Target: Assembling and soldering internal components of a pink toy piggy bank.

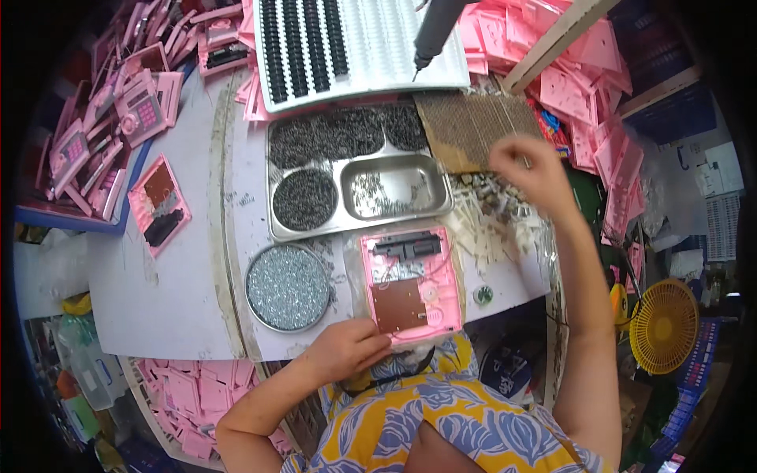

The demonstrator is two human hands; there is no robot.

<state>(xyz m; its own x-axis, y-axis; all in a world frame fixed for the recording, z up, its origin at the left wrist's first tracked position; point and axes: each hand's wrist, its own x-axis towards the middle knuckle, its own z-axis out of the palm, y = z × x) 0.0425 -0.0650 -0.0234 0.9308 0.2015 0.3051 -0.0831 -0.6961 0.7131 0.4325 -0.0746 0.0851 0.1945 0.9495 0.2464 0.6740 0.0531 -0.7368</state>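
In front of me lies a pink plastic casing (453,303) with its inside facing up. It bears a brown circuit board (400,306), a black part (408,246) along its far side and thin wires. The closed fingers of my left hand (347,351) press at its near left corner. My right hand (536,169) is raised over the right end of a brown corrugated cardboard piece (473,126). Its fingers are curled in, and whatever they hold, if anything, is hidden. Below that hand is a heap of small pale strips (493,232).
A metal compartment tray (276,225) holds dark screws; a round dish (249,292) holds silvery ones. Beyond stands a white rack (378,47) with black parts, under a hanging electric screwdriver (432,39). A second pink casing (162,205) lies left. Pink parts (572,87) pile up right.
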